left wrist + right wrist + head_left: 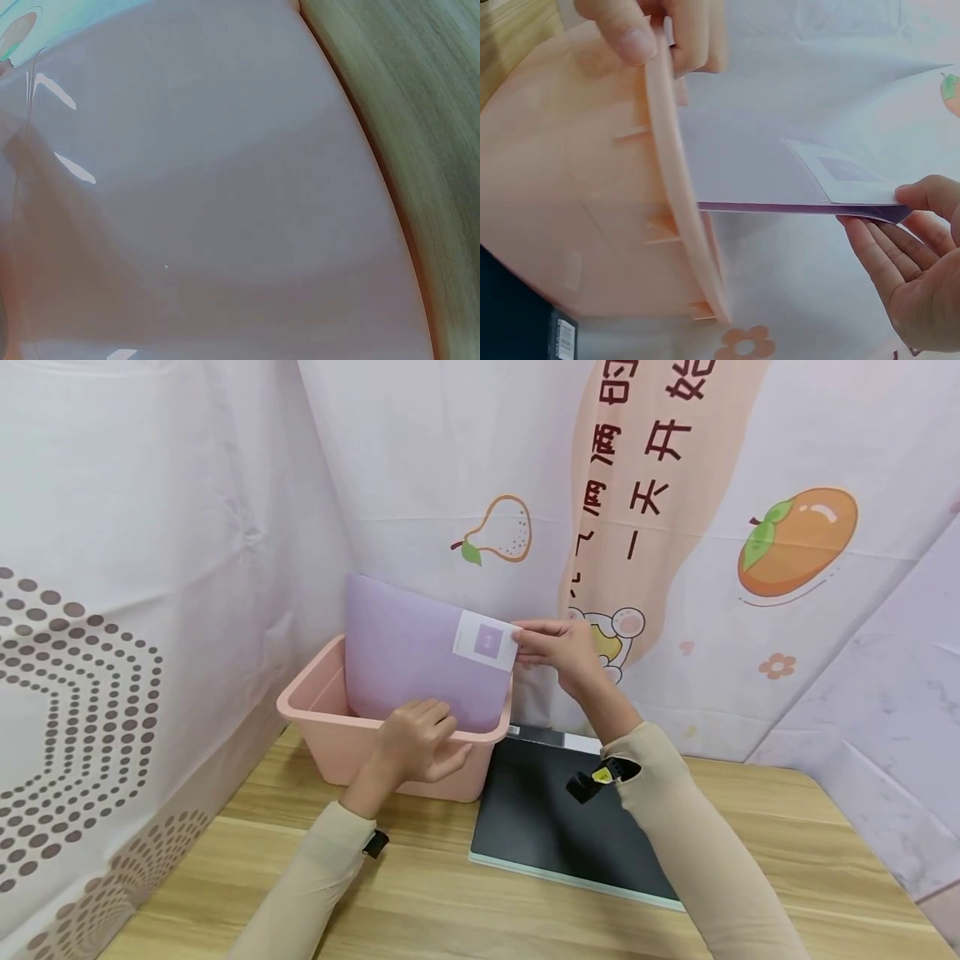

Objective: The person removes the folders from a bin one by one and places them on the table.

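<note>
A pink plastic bin (442, 777) stands at the back left of the table. Upright inside it is a purple folder (405, 652) with a white label, its lower part hidden by the bin wall. My right hand (558, 652) pinches the folder's upper right corner, thumb on the label side and fingers behind, as the right wrist view shows. At the bin's front rim, my left hand (420, 739) grips the edge, thumb outside and fingers over the inner side. Filling most of the left wrist view is the bin's outer wall (247, 195).
Right of the bin lies a flat dark folder (547, 810) with a pale green edge and a barcode label on its spine, partly under my right forearm. Wood-grain table (420, 893) runs in front. A printed curtain (420, 460) hangs close behind.
</note>
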The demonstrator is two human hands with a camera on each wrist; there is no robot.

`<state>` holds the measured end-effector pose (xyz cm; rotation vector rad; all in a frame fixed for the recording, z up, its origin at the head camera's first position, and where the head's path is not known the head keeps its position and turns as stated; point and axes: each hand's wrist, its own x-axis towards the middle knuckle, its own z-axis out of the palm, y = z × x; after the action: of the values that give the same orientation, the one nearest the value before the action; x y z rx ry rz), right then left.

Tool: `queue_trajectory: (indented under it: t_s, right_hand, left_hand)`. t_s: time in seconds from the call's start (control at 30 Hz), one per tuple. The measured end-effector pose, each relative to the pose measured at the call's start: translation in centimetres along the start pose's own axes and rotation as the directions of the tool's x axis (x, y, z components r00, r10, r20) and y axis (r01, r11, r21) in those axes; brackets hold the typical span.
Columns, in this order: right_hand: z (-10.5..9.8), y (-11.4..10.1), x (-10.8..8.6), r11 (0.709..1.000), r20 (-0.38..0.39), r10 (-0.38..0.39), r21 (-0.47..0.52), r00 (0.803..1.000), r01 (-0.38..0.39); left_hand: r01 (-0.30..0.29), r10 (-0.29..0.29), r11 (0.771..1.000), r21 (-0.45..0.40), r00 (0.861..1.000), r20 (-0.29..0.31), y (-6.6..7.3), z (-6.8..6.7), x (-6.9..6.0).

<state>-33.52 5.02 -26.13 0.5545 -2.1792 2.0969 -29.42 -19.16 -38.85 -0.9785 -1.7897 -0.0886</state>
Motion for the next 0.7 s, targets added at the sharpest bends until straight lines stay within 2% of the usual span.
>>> queue_trajectory:
  t_s: [0.3,0.53,0.7]
  right_hand:
    - [-1.0,-2.7,-0.5,0.989,-0.019,-0.128,0.076,0.992,0.13]
    - [-2.1,-3.8,-0.9,0.955,-0.083,-0.223,0.178,0.971,0.235]
    - [-3.0,-4.1,-1.2,0.932,-0.125,-0.255,0.232,0.959,0.278]
  left_hand:
    - [-0.009,0.009,1.0,0.018,1.0,-0.01,0.0,-0.2,0.2]
    - [-0.024,0.025,0.999,0.025,0.999,-0.032,-0.2,-0.1,0.0]
    - [-0.027,0.028,0.999,0.029,0.999,-0.037,-0.1,0.1,-0.1]
